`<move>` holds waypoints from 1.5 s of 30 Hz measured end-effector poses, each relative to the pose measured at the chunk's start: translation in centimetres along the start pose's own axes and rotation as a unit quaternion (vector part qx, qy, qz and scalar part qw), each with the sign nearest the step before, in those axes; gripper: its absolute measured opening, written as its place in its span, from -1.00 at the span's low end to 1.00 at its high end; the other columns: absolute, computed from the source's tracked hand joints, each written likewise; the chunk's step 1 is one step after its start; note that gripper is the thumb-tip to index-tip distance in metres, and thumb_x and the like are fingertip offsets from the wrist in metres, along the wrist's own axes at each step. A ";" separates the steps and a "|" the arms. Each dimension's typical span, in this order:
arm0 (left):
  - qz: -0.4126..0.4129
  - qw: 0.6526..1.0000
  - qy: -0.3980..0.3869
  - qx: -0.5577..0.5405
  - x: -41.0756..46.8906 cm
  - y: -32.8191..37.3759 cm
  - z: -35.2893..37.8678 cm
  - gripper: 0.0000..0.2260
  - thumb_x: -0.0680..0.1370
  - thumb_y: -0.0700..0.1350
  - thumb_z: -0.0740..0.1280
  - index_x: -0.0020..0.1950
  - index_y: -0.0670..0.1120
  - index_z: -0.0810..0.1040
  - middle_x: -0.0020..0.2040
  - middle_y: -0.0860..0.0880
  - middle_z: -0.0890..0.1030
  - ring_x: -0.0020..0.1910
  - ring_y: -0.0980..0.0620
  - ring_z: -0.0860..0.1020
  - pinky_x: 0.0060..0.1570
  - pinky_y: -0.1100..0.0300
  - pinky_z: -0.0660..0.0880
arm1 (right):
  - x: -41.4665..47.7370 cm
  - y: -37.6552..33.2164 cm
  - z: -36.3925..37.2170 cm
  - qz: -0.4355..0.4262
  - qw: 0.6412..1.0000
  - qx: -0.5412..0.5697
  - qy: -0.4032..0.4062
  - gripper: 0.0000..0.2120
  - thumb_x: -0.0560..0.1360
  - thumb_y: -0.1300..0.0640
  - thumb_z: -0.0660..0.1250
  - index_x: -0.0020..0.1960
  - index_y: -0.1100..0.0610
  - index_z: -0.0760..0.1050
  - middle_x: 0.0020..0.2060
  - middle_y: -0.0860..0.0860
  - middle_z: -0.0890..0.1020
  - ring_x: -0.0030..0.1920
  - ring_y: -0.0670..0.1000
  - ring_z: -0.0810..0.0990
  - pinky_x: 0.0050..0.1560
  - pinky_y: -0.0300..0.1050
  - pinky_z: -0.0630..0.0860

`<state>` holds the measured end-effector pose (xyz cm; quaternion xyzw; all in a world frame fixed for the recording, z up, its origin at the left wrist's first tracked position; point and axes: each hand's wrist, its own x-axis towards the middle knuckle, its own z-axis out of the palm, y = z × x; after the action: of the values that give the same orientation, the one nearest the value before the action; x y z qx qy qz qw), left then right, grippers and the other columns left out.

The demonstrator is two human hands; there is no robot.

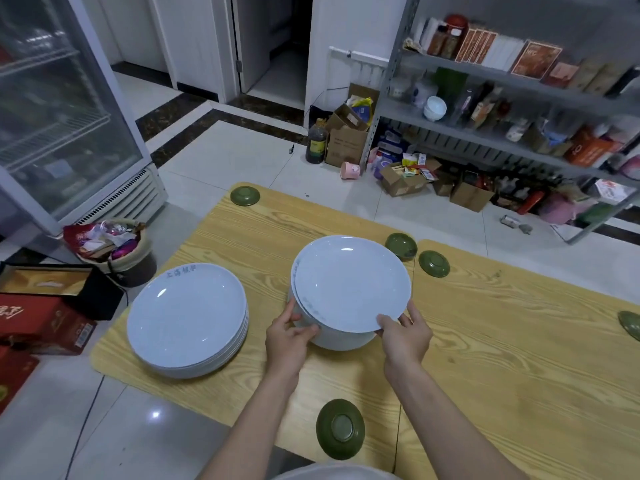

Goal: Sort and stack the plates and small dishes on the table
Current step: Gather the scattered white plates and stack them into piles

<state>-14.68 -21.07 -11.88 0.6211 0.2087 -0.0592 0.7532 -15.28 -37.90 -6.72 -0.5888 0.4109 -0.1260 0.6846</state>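
Head camera looks forward and down, close over the surface [502, 358]; shelf [403, 112] at two o'clock.

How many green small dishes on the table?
5 green dishes: far left corner, two behind the held plates, one at right frame edge, one at near edge. More may lie off-frame.

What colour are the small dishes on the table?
The small dishes are dark green; the head view shows it best.
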 end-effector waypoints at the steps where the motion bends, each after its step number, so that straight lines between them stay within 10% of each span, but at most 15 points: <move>1: -0.001 1.000 0.000 0.001 0.1 0.0 0.0 -0.30 0.41 -0.41 0.46 0.47 0.06 0.41 0.09 0.00 0.57 -0.18 0.19 0.65 0.00 0.17 0.56 | 0.0 0.1 0.2 -0.006 1.000 -0.014 0.008 -0.30 0.36 0.45 0.44 0.44 0.06 0.44 0.10 -0.07 0.65 0.03 -0.07 0.63 0.10 0.07 0.64; 10: -0.013 1.000 -0.008 0.004 0.1 0.2 -0.1 -0.31 0.42 -0.40 0.45 0.47 0.05 0.40 0.10 0.01 0.58 -0.08 0.10 0.65 0.00 0.18 0.56 | 0.2 0.6 1.6 -0.017 0.996 -0.074 0.039 -0.54 0.32 0.41 0.40 0.09 -0.02 0.66 -0.22 -0.23 0.59 -0.22 -0.18 0.54 -0.32 -0.45 0.41; 13: -0.021 1.000 -0.010 0.010 -0.2 0.6 -0.1 -0.30 0.43 -0.40 0.45 0.47 0.08 0.39 0.03 0.03 0.59 -0.05 0.07 0.66 -0.03 0.23 0.55 | 0.7 0.9 1.4 0.003 0.994 -0.096 0.043 -0.71 0.29 0.41 0.46 -0.11 0.09 0.66 -0.32 -0.06 0.51 -0.31 -0.06 0.47 -0.25 -0.36 0.34; 20: -0.032 0.999 -0.019 0.032 -0.9 0.9 0.1 -0.24 0.42 -0.38 0.47 0.49 0.15 0.34 0.00 -0.03 0.55 -0.13 0.11 0.64 -0.17 0.33 0.52 | 0.1 0.3 1.8 0.041 0.994 -0.089 0.043 -0.34 0.33 0.43 0.51 0.38 0.11 0.51 -0.20 -0.05 0.54 -0.26 -0.11 0.51 0.27 -0.08 0.50; 32: 0.132 0.971 0.052 0.191 -1.5 3.2 0.5 -0.69 0.56 -0.29 0.33 0.28 -0.08 0.59 -0.02 0.05 0.51 -0.17 0.21 0.52 -0.10 0.44 0.47 | 1.0 -0.5 -1.5 0.047 0.989 -0.130 -0.057 -0.56 0.46 0.22 0.47 0.34 0.13 0.54 -0.08 -0.06 0.65 0.02 -0.01 0.63 0.24 0.07 0.55; 40: 0.274 0.822 -0.126 0.484 -3.2 3.2 4.1 -0.70 0.59 -0.12 0.31 0.32 -0.08 0.57 0.25 -0.02 0.56 0.30 -0.01 0.36 0.24 0.20 0.32 | 1.1 -3.0 -7.6 -0.101 0.909 -0.327 -0.238 -0.55 0.50 0.04 0.46 0.37 0.03 0.52 0.18 -0.13 0.61 0.24 -0.08 0.55 0.13 -0.25 0.44; 45: 0.328 0.673 -0.226 0.624 -6.4 2.5 9.9 -0.58 0.60 0.07 0.26 0.45 0.01 0.42 0.46 -0.03 0.40 0.44 -0.08 0.29 0.41 0.02 0.19 | 1.3 -5.1 -15.0 -0.201 0.756 -0.587 -0.211 -0.36 0.53 -0.20 0.32 0.54 -0.04 0.26 0.50 -0.02 0.35 0.49 0.04 0.29 0.39 -0.02 0.33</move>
<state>-17.19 -31.06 -5.70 0.9427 -0.2700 -0.0633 0.1856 -23.52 -50.67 -2.20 -0.9555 0.1215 0.1329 0.2335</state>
